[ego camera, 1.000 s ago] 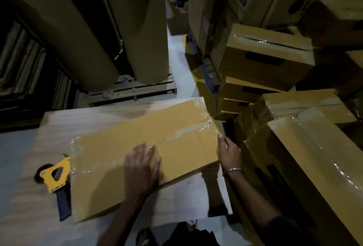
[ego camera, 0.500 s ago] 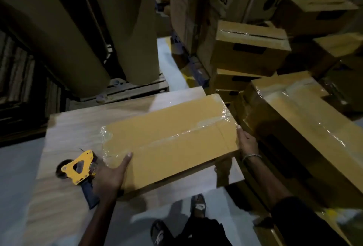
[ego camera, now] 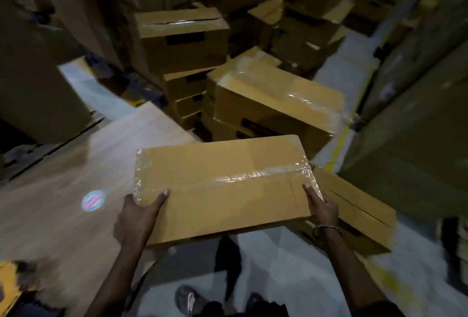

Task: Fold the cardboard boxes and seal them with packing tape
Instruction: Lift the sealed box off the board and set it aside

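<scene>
Both hands, left hand (ego camera: pixel 138 218) and right hand (ego camera: pixel 323 206), are grasping opposite ends of the taped box (ego camera: pixel 222 187), likely keeping it level while carrying it off the counter (ego camera: pixel 76 177).

Dim overhead light, tape glare, motion blur, dark warped edges

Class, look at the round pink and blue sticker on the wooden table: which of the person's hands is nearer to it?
Left. The left hand grips the taped box's near-left corner, just right of the sticker. The right hand holds the box's opposite end, far across from the sticker.
</scene>
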A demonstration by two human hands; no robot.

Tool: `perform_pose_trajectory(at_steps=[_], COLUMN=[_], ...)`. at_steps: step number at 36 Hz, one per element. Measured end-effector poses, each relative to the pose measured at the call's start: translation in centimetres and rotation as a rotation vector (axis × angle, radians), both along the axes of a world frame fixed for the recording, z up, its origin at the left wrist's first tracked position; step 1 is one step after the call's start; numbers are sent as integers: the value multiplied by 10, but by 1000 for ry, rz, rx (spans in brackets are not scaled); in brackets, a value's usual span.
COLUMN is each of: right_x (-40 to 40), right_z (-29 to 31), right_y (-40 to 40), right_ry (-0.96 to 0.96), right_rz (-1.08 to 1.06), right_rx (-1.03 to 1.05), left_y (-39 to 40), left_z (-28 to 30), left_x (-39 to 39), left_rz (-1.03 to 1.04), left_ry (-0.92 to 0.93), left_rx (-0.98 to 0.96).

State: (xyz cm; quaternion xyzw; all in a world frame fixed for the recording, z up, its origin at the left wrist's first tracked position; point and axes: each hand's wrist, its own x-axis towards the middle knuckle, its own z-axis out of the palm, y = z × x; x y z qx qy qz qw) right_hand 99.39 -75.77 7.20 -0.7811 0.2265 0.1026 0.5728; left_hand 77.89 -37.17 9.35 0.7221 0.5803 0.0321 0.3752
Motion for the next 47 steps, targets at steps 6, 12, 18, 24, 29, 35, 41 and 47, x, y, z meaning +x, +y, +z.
perform_pose_trajectory(at_steps=[6,12,18,24,29,35,41,47], right_x=[-25,-61,-99,-93,-77,-30,29,108], right_z=[0,9,12,4,-19,-36,-55,-130], right_y=[-129,-257,-365,-433,-474,-504,-531,-587], right_ry=[-38,-24,23,85,164,171,276,418], right_rz=[-288,-422,-504,-569,-618,-610,-608,-293], right_rx=[14,-42,-83,-68,-50,-122,-159,-410], left_y=[-85,-193,-302,-367,-396,-430,-459,-466], left_z=[4,0,-18,-43,-69,-81,-103,-156], left_x=[72,112,130,169,222,310,378,464], left_rz=[-256,-472,-616,-694,-714,-800,-839,-838], left_ry=[-36,-56,-48,11,-46,-58,-16,5], left_rx=[25,1,-90,-182,-333,-434,-449,-452])
